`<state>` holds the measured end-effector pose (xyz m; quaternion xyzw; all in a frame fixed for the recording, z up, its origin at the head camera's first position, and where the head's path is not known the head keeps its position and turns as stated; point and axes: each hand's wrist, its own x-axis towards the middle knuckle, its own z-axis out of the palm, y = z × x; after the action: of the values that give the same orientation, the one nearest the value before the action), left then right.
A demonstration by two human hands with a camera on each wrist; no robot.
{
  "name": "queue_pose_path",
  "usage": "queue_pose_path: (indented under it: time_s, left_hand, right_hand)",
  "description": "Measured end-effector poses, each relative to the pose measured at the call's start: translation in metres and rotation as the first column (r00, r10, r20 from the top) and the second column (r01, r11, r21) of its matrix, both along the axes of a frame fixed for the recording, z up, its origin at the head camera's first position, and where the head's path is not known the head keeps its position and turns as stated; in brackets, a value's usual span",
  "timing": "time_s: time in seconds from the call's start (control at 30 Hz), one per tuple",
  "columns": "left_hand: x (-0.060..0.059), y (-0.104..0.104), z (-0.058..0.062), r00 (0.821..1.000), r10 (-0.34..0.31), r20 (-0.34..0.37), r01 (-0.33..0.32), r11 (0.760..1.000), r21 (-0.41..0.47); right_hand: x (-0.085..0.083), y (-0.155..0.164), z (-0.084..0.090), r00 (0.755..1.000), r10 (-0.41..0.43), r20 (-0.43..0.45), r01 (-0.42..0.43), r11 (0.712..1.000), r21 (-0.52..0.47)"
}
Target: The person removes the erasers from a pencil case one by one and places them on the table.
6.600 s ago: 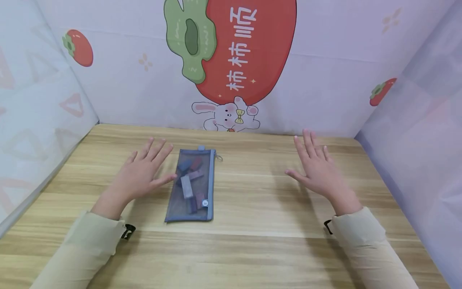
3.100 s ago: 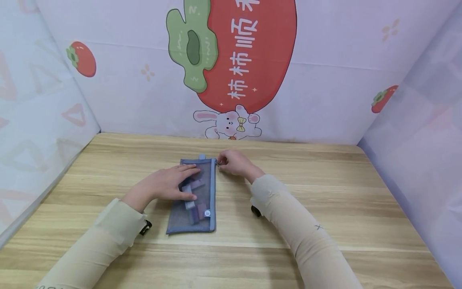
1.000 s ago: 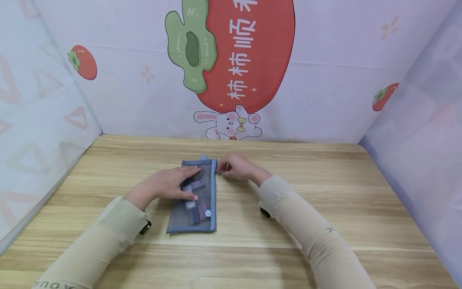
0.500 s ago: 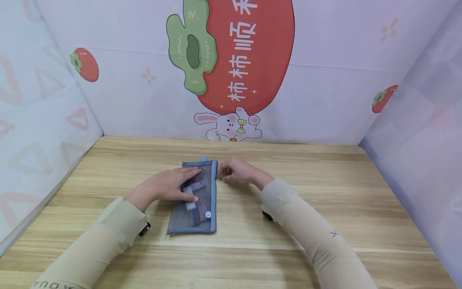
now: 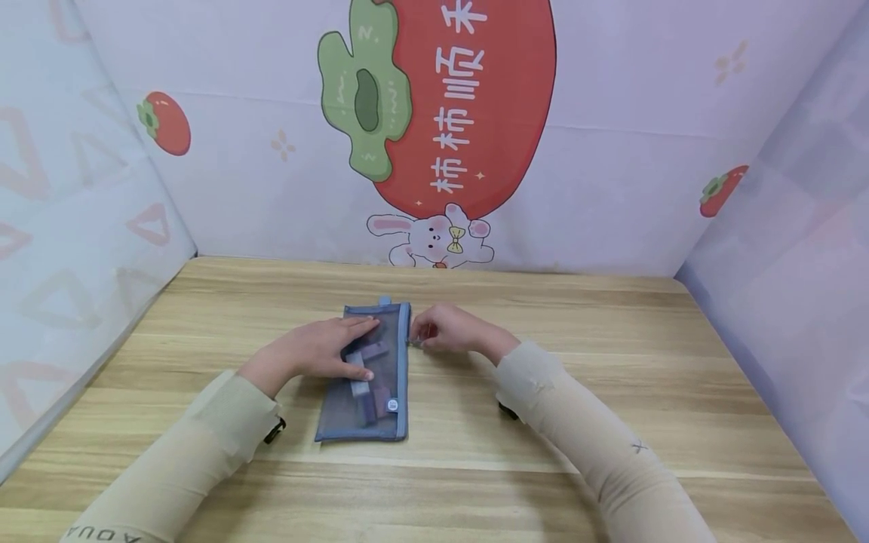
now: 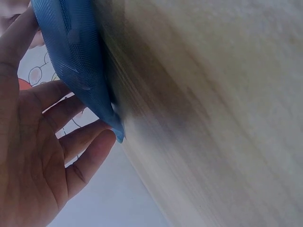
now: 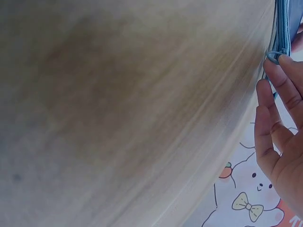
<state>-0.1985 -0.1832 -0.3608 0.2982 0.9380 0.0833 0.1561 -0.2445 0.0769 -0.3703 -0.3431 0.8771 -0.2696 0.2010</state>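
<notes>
A blue-grey mesh zipper pouch (image 5: 341, 419) lies flat on the table in the head view, several coloured blocks (image 5: 373, 350) showing through its mesh. My left hand (image 5: 312, 348) rests on its left part with fingers fairly straight and thumb spread, covering some of the blocks; the left wrist view has those fingers along the mesh edge (image 6: 78, 61). At the upper part of the pouch's right edge, my right hand (image 5: 451, 329) pinches the zipper pull. In the right wrist view the pull's ring (image 7: 273, 57) shows between thumb and index finger, beside the zipper band (image 7: 282, 26).
The wood-grain table (image 5: 543, 467) meets a printed back wall (image 5: 611, 196) with a bunny and persimmon drawing. Pale side walls (image 5: 75, 249) close in the left and right. A small fabric tab (image 5: 385, 300) sticks out from the pouch's top edge.
My hands came from apart over the table to the pouch: the left onto it, the right to the zipper pull. Since then the right hand has drawn the pull a little down the edge.
</notes>
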Motion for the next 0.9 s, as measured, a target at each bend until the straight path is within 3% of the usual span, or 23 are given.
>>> queue_pose_path:
  time_s: [0.9]
  left_hand:
    - [0.002,-0.002,-0.002,1.000,-0.002,0.015,0.002,1.000,0.003]
  right_hand:
    - [0.030,0.002,0.003,0.992,0.126,-0.018,-0.125,0.991,0.052]
